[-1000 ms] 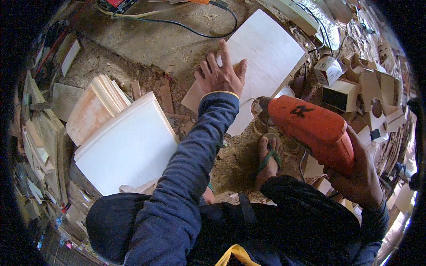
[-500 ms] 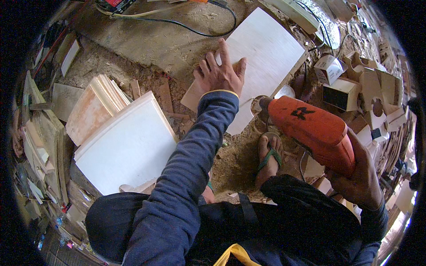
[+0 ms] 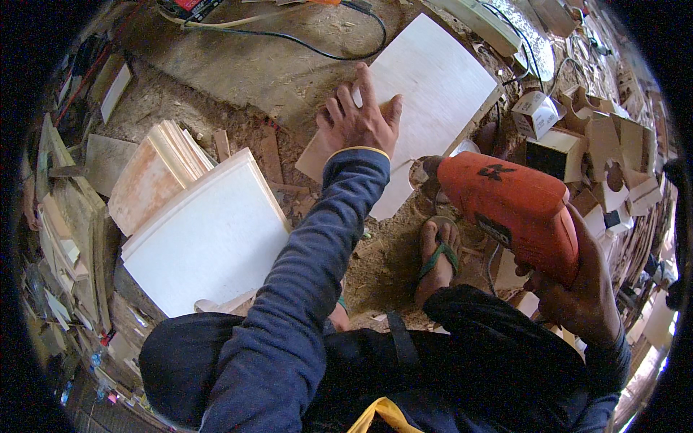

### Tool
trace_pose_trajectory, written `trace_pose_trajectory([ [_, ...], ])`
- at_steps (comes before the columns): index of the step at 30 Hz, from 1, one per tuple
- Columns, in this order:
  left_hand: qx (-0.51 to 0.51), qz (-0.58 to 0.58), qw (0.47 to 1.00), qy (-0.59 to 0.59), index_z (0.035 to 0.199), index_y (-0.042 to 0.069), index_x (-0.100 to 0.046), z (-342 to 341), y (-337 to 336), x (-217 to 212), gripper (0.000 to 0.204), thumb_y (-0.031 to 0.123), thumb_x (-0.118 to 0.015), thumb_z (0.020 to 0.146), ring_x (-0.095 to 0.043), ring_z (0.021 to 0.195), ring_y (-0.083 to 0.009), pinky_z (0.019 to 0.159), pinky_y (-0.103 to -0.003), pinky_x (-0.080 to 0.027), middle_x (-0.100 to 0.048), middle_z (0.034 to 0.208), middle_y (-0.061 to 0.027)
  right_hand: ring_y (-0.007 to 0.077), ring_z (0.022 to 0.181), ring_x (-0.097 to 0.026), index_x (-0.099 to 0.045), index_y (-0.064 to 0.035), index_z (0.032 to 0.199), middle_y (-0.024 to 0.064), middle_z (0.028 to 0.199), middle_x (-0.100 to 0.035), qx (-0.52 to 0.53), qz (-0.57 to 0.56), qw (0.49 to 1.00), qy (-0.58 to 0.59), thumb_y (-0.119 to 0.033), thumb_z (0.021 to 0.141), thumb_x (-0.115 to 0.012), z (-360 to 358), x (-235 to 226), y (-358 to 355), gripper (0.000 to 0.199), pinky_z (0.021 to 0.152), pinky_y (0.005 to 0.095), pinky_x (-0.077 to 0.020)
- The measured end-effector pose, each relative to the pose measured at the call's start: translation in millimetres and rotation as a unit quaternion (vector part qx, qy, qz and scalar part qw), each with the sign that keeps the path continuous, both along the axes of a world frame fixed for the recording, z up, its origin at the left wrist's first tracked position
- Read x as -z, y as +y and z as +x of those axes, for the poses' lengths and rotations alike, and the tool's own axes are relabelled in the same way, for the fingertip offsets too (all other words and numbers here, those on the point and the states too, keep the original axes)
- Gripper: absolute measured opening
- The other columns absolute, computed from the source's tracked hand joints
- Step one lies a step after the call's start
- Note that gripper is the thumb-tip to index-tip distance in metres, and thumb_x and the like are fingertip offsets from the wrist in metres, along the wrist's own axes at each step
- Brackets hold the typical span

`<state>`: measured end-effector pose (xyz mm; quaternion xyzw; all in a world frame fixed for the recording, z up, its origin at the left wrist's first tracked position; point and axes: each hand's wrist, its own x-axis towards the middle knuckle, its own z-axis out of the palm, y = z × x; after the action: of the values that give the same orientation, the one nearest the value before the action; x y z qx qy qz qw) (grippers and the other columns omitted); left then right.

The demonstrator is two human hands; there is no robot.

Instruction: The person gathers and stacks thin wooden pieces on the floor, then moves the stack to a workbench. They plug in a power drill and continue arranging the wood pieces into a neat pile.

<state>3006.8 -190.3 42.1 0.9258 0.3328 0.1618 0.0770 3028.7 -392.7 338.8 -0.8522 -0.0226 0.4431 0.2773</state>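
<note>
My left hand [image 3: 359,121] lies with its fingers spread on a thin white-faced wooden board [image 3: 433,72], pressing on its left part. The board rests at a slant on the ground ahead of me. In my right hand [image 3: 581,289] is a red power drill [image 3: 505,202], gripped by its handle at the rear. Its dark front end points left, at the board's near edge, where a rounded notch shows. What is fitted in the drill's nose is hard to make out. Left of my forearm sits a stack of similar white-faced boards [image 3: 209,238].
Sawdust and wood scraps cover the ground. My sandalled foot [image 3: 438,252] stands just below the drill. Small cardboard boxes [image 3: 535,114] and cut pieces lie at the right. A black cable [image 3: 310,49] loops at the top, and planks [image 3: 90,216] lean at the far left.
The drill has rolled slightly in my right hand, so more of its near side and my fingers on the handle show. My left hand and the board have hardly moved.
</note>
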Motion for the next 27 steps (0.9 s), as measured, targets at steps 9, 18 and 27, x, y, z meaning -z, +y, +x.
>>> trace_pose_trajectory([
  [9, -0.008, 0.003, 1.0, -0.001, 0.154, 0.018, -0.041, 0, -1, -1, 0.078, 0.067, -0.051, 0.093, -0.059, 0.103, -0.0326, 0.091, -0.051, -0.046, -0.061, 0.121, -0.0165, 0.0393, 0.112, -0.069, -0.048, -0.0074, 0.141, 0.0211, 0.117, -0.071, -0.201, -0.076, 0.971, -0.105, 0.006, 0.07, -0.064, -5, -11, 41, 0.075, 0.092, 0.0414, -0.0536],
  [18, 0.009, -0.044, 0.999, -0.012, 0.153, 0.016, -0.039, -2, 2, -1, 0.079, 0.063, -0.056, 0.092, -0.058, 0.1, -0.0317, 0.088, -0.05, -0.046, -0.058, 0.118, -0.0147, 0.0436, 0.094, -0.071, -0.049, -0.0078, 0.142, 0.0216, 0.109, -0.072, -0.361, -0.081, 0.916, -0.157, -0.009, 0.072, -0.08, 6, -16, 81, 0.077, 0.08, 0.0466, -0.0569],
  [27, 0.013, -0.132, 0.991, -0.031, 0.157, 0.018, -0.036, -2, 0, 4, 0.08, 0.066, -0.051, 0.094, -0.058, 0.107, -0.0419, 0.091, -0.059, -0.046, -0.059, 0.129, -0.0192, 0.0435, 0.089, -0.072, -0.047, -0.0083, 0.144, 0.0224, 0.11, -0.071, -0.404, -0.101, 0.898, -0.14, -0.014, 0.076, -0.078, 20, -6, 75, 0.076, 0.076, 0.0482, -0.0572],
])
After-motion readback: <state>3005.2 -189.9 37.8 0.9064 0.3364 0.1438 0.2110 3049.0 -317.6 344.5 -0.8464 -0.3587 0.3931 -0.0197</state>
